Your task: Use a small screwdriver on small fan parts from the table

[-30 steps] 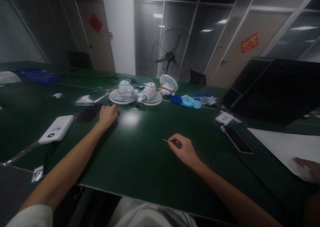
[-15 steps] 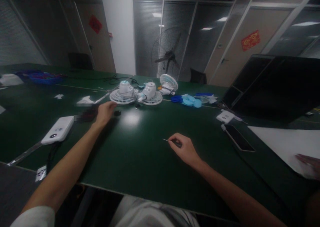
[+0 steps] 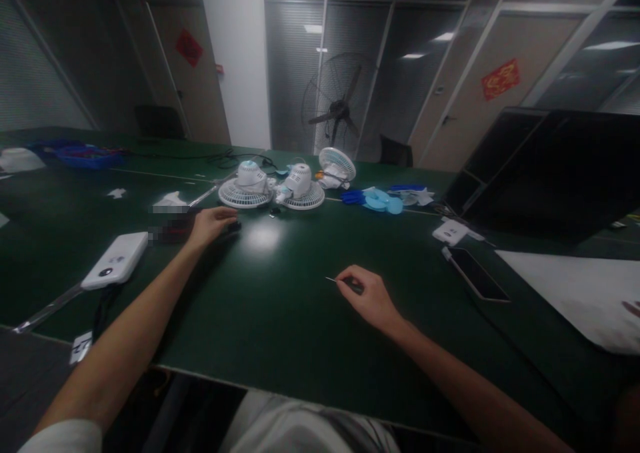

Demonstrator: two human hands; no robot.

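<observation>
My right hand [image 3: 369, 298] is closed in a pinch over the dark green table. A thin, light metal pin [image 3: 331, 279] sticks out to the left from its fingertips; the rest of it is hidden by the fingers. Farther off on the left, my left hand [image 3: 210, 226] has its fingertips around a small black object [image 3: 237, 226], too dark to make out its kind. Beside that hand lies a dark, partly blurred item [image 3: 173, 230]. Just beyond stand two small white fans, a left one [image 3: 247, 190] and a right one [image 3: 303, 190], lying grille down.
Behind them is a third white fan [image 3: 337, 168], with light blue fan blades [image 3: 383, 200] to its right. A white power bank [image 3: 116, 260] lies left, a phone [image 3: 477, 274] right. A large black monitor [image 3: 545, 173] and a white sheet [image 3: 575, 293] occupy the right side.
My left hand has shifted slightly, its fingers coming over the small black object. My right hand stays still with the pin. Another person's hand at the far right has drawn back toward the edge.
</observation>
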